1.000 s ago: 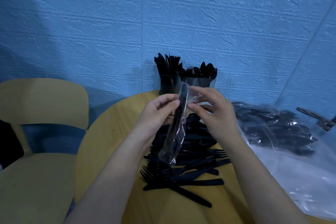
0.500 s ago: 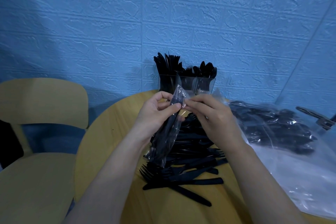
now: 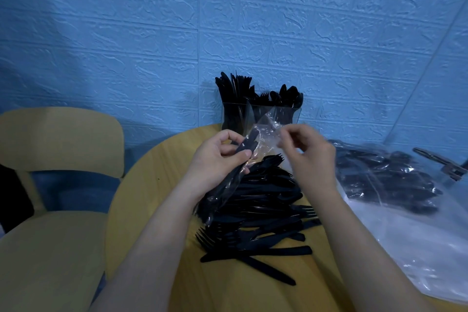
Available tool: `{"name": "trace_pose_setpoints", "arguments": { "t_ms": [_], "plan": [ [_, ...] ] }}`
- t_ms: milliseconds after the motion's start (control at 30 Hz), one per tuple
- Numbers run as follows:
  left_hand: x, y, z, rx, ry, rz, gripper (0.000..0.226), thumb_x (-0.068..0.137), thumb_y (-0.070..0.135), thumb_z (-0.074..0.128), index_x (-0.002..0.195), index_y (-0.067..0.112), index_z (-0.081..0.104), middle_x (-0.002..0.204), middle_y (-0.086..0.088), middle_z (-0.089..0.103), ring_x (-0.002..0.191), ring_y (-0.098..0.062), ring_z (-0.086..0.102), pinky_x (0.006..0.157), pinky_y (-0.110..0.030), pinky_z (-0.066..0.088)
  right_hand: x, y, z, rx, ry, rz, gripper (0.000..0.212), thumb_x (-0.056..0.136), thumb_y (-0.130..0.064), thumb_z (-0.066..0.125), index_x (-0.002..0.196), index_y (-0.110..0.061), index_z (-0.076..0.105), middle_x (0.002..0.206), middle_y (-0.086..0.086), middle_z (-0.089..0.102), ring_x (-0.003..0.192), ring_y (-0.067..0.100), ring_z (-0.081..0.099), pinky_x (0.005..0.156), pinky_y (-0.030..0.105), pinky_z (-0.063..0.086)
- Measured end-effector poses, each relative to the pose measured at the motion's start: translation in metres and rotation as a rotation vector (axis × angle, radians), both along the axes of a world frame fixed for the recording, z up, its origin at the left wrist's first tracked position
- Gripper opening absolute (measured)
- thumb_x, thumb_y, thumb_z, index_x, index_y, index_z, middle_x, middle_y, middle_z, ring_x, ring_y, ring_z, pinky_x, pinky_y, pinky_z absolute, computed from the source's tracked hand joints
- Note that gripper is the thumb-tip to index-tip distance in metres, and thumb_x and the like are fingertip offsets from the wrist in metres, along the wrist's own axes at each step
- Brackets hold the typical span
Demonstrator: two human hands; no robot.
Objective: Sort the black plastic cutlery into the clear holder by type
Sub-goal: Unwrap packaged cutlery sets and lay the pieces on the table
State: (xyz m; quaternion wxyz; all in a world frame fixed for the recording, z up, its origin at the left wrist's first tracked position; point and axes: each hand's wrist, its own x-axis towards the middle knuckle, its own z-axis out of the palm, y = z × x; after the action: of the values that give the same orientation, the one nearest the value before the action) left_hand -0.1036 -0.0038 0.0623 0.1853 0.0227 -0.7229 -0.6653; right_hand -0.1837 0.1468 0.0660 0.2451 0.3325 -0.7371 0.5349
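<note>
Head view: the left hand [image 3: 217, 159] grips a wrapped black utensil [image 3: 247, 145] while the right hand [image 3: 307, 152] pinches its clear wrapper [image 3: 268, 132] — apparently stripping it for the clear holder [image 3: 260, 115] just behind, already stocked; loose cutlery [image 3: 255, 213] waits on the table [image 3: 152, 185].

Right hand [image 3: 306, 157] now apart from left hand [image 3: 217, 159], wrapper [image 3: 266, 129] top torn open.

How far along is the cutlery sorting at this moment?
Partly done: the clear plastic holder already stands packed with black cutlery. In hand: the left hand grips a black utensil in a clear wrapper; the right hand pulls the wrapper's top. Left: the loose black cutlery pile and the clear bag of cutlery.
</note>
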Motion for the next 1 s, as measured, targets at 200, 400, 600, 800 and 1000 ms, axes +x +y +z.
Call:
{"name": "trace_pose_setpoints", "arguments": {
  "t_ms": [200,400,600,800,1000],
  "plan": [
    [-0.001,-0.004,-0.003,-0.013,-0.055,0.062,0.009,0.089,0.012,0.063,0.093,0.018,0.060,0.086,-0.002,0.073,0.059,-0.010,0.066,0.048,-0.019,0.048,-0.006,0.002,0.004,-0.073,-0.321,0.005,0.013,0.092,-0.022,0.059,0.083,-0.031,0.060,0.081,-0.012,0.065,0.079,0.011,0.066,0.079,0.038,0.055],
    [0.001,-0.007,-0.002,-0.103,-0.015,0.160,0.014,0.086,0.016,0.067,0.087,0.029,0.065,0.086,0.010,0.064,0.060,-0.011,0.068,0.047,-0.020,0.044,0.003,0.000,0.007,0.111,0.063,0.111,0.010,0.088,-0.017,0.066,0.096,-0.023,0.066,0.091,-0.010,0.060,0.083,-0.001,0.056,0.073,0.009,0.043],
    [0.003,-0.005,-0.002,-0.175,0.013,-0.002,0.023,0.083,0.014,0.069,0.090,0.036,0.068,0.074,0.014,0.068,0.061,-0.006,0.065,0.052,-0.015,0.046,0.002,-0.005,0.002,0.181,-0.242,0.240,0.019,0.083,-0.020,0.071,0.081,-0.037,0.061,0.079,-0.014,0.064,0.075,-0.004,0.058,0.068,0.008,0.044],
    [0.001,-0.031,-0.005,-0.260,-0.021,0.221,0.018,0.083,0.039,0.063,0.101,0.037,0.066,0.101,0.006,0.069,0.088,-0.012,0.066,0.082,-0.025,0.051,-0.006,0.003,0.006,-0.118,-0.397,0.189,0.014,0.083,-0.015,0.070,0.079,-0.028,0.068,0.079,-0.008,0.067,0.077,0.005,0.061,0.073,0.019,0.051],
    [0.004,-0.044,-0.005,0.253,-0.052,0.119,0.018,0.097,0.012,0.048,0.110,0.005,0.058,0.100,-0.012,0.068,0.076,-0.015,0.072,0.068,-0.019,0.057,-0.012,0.009,0.005,-0.303,-0.582,0.121,0.003,0.087,-0.014,0.066,0.088,-0.017,0.065,0.077,-0.003,0.064,0.071,0.006,0.060,0.059,0.015,0.050]
  ]
}}
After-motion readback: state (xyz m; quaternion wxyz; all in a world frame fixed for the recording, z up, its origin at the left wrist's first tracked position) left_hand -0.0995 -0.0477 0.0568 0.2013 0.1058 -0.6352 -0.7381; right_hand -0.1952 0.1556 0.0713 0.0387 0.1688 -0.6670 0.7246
